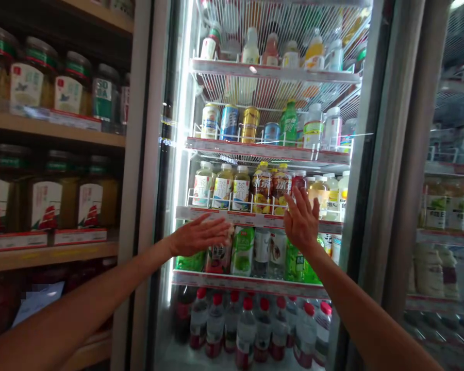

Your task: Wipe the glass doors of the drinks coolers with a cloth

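Observation:
My left hand reaches out flat with its fingers stretched to the right, in front of the lower middle shelf of a drinks fridge. My right hand is raised with spread fingers before the right half of the same fridge. Neither holds anything. Behind the right hand stand iced tea bottles with yellow caps. Behind the left hand are a red-labelled bottle and a green-labelled bottle, partly covered. Whether either hand touches the fridge front, I cannot tell.
Cans and bottles line the shelf above, and red-capped water bottles fill the bottom. To the left, wooden shelves carry large jars. A metal door frame and another fridge compartment with bottles are on the right.

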The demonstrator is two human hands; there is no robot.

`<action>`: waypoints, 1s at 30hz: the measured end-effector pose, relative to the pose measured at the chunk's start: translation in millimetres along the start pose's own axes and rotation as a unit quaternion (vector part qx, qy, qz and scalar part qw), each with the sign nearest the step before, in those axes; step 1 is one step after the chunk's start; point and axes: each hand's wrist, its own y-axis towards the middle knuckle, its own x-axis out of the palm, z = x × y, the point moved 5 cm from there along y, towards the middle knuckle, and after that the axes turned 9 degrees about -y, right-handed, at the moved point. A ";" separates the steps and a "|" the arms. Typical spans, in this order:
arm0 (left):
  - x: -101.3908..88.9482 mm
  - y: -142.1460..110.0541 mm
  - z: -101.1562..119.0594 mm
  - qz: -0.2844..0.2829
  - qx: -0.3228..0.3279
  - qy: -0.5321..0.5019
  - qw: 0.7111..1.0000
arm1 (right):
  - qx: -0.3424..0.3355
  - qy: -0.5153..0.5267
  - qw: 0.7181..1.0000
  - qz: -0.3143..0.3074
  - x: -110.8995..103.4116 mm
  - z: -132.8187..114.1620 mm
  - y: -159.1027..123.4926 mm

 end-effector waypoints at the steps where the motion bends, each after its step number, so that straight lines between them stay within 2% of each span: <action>1: -8.7 1.2 -18.3 0.035 -0.070 0.020 0.997 | 0.000 0.001 1.000 0.001 0.0 0.4 -0.2; 3: -26.1 -1.4 -55.2 0.125 -0.224 0.066 0.964 | -0.001 0.001 1.000 0.003 0.2 0.9 -0.6; 4: -31.1 -3.0 -66.6 0.157 -0.274 0.081 0.945 | -0.001 0.000 1.000 0.003 0.3 1.1 -0.8; 6: -30.5 -0.7 -68.8 0.180 -0.298 0.091 0.933 | -0.001 -0.001 1.000 0.003 0.9 1.1 -1.1; 8: -18.7 8.4 -47.6 0.149 -0.254 0.082 0.952 | 0.001 0.003 1.000 0.003 1.5 1.0 -1.1; 10: -0.4 22.1 -12.2 0.068 -0.133 0.049 0.988 | 0.004 0.007 1.000 0.002 1.7 1.1 -0.9; 12: 13.5 33.5 17.7 -0.009 0.014 0.011 1.000 | 0.003 0.010 1.000 -0.001 1.2 1.6 -0.8; 13: 16.0 38.6 22.6 -0.029 0.056 0.001 0.998 | 0.000 0.012 1.000 -0.003 0.5 2.2 -1.1; 14: 14.4 44.7 17.6 -0.023 0.053 0.001 0.998 | -0.002 0.014 1.000 -0.005 -0.6 3.3 -1.7; 15: 9.1 51.6 3.8 0.009 0.004 0.013 1.000 | -0.001 0.015 1.000 -0.006 -2.0 5.2 -2.6; 16: 1.6 57.6 -15.5 0.055 -0.073 0.030 0.995 | 0.003 0.015 1.000 -0.006 -3.6 7.7 -3.9; 18: -13.0 64.7 -52.4 0.149 -0.230 0.063 0.960 | 0.018 0.011 1.000 -0.010 -6.5 13.5 -7.1; 19: -16.8 67.8 -62.8 0.180 -0.275 0.072 0.942 | 0.025 0.008 1.000 -0.012 -7.7 15.9 -8.8; 20: -17.1 71.9 -66.1 0.192 -0.293 0.076 0.933 | 0.029 0.007 0.999 -0.015 -8.6 17.5 -10.4; 22: -7.8 84.0 -51.6 0.164 -0.243 0.062 0.954 | 0.026 0.008 0.999 -0.020 -9.9 18.3 -12.6; 24: 9.3 95.1 -17.1 0.093 -0.106 0.026 0.990 | 0.024 0.011 1.000 -0.017 -11.7 18.1 -13.4; 25: 17.7 98.1 1.4 0.053 -0.026 0.005 0.998 | 0.023 0.012 1.000 -0.016 -12.6 18.2 -13.4; 27: 28.3 100.9 24.4 -0.009 0.087 -0.027 0.996 | 0.023 0.013 1.000 -0.014 -15.5 20.7 -13.2; 28: 29.2 103.2 25.1 -0.020 0.101 -0.033 0.994 | 0.025 0.012 1.000 -0.013 -17.3 23.4 -13.1; 29: 27.5 107.2 18.9 -0.017 0.084 -0.033 0.996 | 0.028 0.010 0.999 -0.014 -19.0 27.0 -13.1; 30: 23.5 112.5 6.8 0.001 0.037 -0.028 0.999 | 0.032 0.007 0.999 -0.015 -20.8 31.2 -13.4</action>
